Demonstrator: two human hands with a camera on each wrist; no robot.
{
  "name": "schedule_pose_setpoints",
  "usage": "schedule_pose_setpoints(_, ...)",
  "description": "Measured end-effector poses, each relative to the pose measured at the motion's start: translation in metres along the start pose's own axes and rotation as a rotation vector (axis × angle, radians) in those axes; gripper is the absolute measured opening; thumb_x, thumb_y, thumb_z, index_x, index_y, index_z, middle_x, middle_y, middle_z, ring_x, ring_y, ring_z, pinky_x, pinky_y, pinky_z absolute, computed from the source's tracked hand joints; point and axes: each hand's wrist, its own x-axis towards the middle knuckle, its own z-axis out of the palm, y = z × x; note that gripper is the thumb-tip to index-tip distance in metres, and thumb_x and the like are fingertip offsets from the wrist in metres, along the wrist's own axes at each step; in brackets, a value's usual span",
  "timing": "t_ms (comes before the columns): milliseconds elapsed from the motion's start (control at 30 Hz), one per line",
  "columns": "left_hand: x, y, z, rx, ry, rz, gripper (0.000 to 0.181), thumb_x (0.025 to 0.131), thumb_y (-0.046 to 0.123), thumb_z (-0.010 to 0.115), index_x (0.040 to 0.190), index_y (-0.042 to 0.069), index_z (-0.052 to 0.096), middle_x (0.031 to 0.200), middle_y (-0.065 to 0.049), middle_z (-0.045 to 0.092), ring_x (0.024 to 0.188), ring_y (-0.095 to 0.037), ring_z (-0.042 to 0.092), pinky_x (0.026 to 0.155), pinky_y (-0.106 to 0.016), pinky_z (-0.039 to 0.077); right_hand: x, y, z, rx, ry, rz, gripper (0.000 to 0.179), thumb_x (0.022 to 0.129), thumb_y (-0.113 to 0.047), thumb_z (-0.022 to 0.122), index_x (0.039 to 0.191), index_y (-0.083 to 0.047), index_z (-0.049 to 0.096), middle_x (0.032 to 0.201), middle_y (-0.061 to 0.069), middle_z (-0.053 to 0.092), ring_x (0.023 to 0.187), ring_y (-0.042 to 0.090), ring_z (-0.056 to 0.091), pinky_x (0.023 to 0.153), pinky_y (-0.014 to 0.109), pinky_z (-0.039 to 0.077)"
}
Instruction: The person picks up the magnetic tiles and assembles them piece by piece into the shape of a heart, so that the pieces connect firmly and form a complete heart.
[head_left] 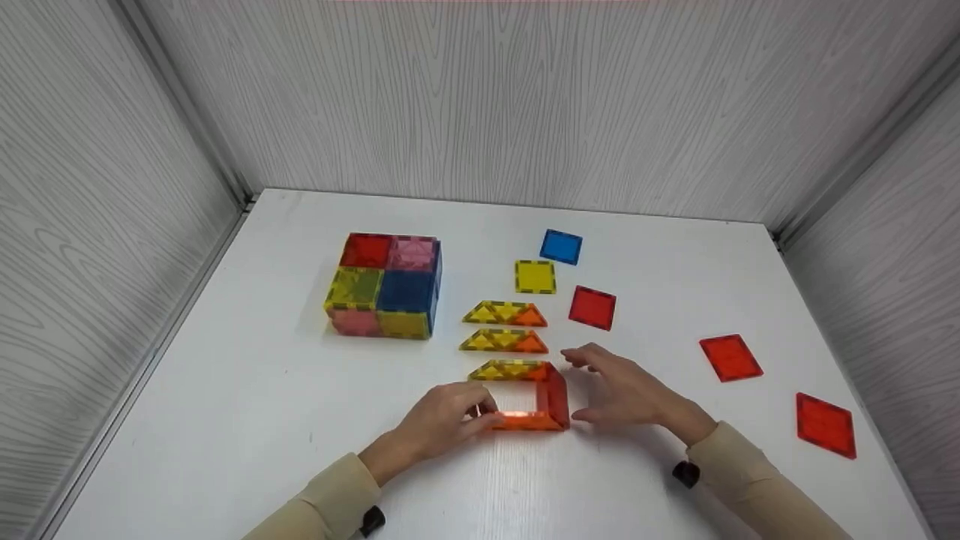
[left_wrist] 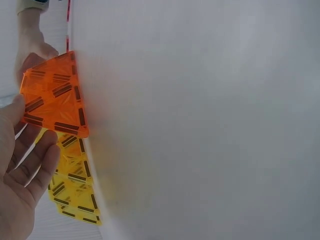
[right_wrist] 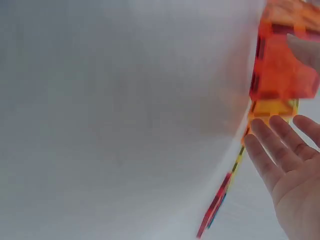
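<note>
My left hand (head_left: 446, 420) pinches the left end of a standing orange trapezoid panel (left_wrist: 52, 95) made of triangular magnetic tiles. That panel meets an upright red magnetic tile (head_left: 556, 405) at the right corner. Behind them, a yellow-and-orange trapezoid panel (head_left: 506, 370) joins the red tile's far end, so the three form a frame with its left side open. My right hand (head_left: 626, 386) hovers just right of the red tile, fingers spread and holding nothing; in the right wrist view its palm (right_wrist: 300, 195) shows beside the panels.
Two more yellow-and-orange trapezoid panels (head_left: 502, 340) stand in rows behind the frame. A multicoloured box of square tiles (head_left: 382, 289) is at back left. Loose blue (head_left: 561, 247), yellow (head_left: 535, 277) and red (head_left: 592, 307) squares lie behind, with red squares (head_left: 731, 358) further right.
</note>
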Motion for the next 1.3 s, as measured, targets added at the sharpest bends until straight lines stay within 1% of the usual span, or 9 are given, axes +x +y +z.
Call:
schedule_pose_setpoints(100,-0.001,0.0,0.0,0.008,0.005,0.006,0.015,0.099,0.027,0.074,0.102,0.012,0.072,0.091,-0.001,0.076,0.081,-0.005,0.066,0.076,-0.027,0.061,0.005,0.017,-0.013,-0.019,0.058,0.033,0.081,0.087,-0.043,0.085,0.154,-0.017,0.049,0.149,0.006,0.058,0.128,0.029,0.061,0.105,0.056,0.057)
schedule_pose_setpoints(267,0.0,0.001,0.0,0.017,0.006,0.016,0.014,0.099,0.027,0.075,0.101,0.013,0.073,0.091,0.0,0.076,0.081,-0.004,0.065,0.075,-0.022,0.059,0.022,0.052,-0.034,-0.106,0.142,0.147,0.079,0.089,-0.041,0.084,0.155,-0.016,0.049,0.149,0.012,0.057,0.133,0.035,0.057,0.108,0.061,0.054)
schedule_pose_setpoints(433,0.0,0.002,-0.001,0.015,-0.005,0.011,0.015,0.098,0.028,0.075,0.101,0.013,0.073,0.091,0.0,0.076,0.081,-0.003,0.064,0.075,-0.022,0.059,0.042,0.078,-0.044,-0.208,0.123,0.258,0.083,0.088,-0.043,0.084,0.155,-0.011,0.047,0.153,0.017,0.052,0.139,0.038,0.051,0.111,0.061,0.051)
schedule_pose_setpoints(600,0.0,0.003,0.0,0.007,-0.024,0.0,0.014,0.099,0.028,0.075,0.102,0.014,0.074,0.091,0.0,0.076,0.081,-0.002,0.064,0.075,-0.02,0.058,0.056,0.091,-0.046,-0.236,0.099,0.314,0.081,0.089,-0.044,0.083,0.155,-0.013,0.049,0.155,0.017,0.051,0.141,0.039,0.05,0.113,0.062,0.05)
schedule_pose_setpoints(800,0.001,0.003,0.0,0.023,-0.025,0.0,0.017,0.099,0.031,0.074,0.102,0.014,0.074,0.091,0.001,0.075,0.08,-0.002,0.062,0.074,-0.018,0.056,0.057,0.09,-0.045,-0.246,0.102,0.287,0.068,0.09,-0.045,0.082,0.147,-0.014,0.062,0.143,0.015,0.059,0.13,0.034,0.055,0.106,0.056,0.056)
schedule_pose_setpoints(933,0.001,0.003,-0.001,0.048,-0.02,0.012,0.017,0.1,0.031,0.073,0.103,0.014,0.073,0.091,0.001,0.076,0.081,-0.003,0.063,0.075,-0.018,0.056,0.049,0.084,-0.043,-0.237,0.105,0.257,0.066,0.086,-0.046,0.086,0.142,-0.015,0.068,0.137,0.014,0.062,0.126,0.032,0.057,0.1,0.054,0.06)
schedule_pose_setpoints(1100,0.0,0.002,-0.002,0.058,-0.008,0.02,0.016,0.099,0.029,0.074,0.104,0.014,0.074,0.092,0.001,0.076,0.081,-0.004,0.065,0.076,-0.018,0.057,0.035,0.069,-0.043,-0.182,0.126,0.214,0.063,0.085,-0.048,0.086,0.137,-0.016,0.071,0.136,0.012,0.064,0.127,0.032,0.058,0.1,0.055,0.059)
schedule_pose_setpoints(1233,-0.003,0.001,-0.002,0.061,0.003,0.02,0.013,0.098,0.026,0.076,0.104,0.014,0.074,0.092,0.0,0.076,0.081,-0.005,0.065,0.075,-0.018,0.057,0.024,0.048,-0.045,-0.126,0.187,0.128,0.053,0.086,-0.043,0.086,0.131,-0.016,0.075,0.133,0.011,0.066,0.125,0.031,0.06,0.101,0.056,0.058)
schedule_pose_setpoints(1300,-0.004,0.001,-0.002,0.055,0.006,0.014,0.012,0.098,0.024,0.077,0.104,0.014,0.073,0.092,0.0,0.076,0.081,-0.005,0.065,0.074,-0.02,0.058,0.019,0.034,-0.045,-0.124,0.218,0.055,0.049,0.086,-0.041,0.086,0.128,-0.016,0.077,0.13,0.011,0.068,0.121,0.03,0.062,0.1,0.055,0.059)
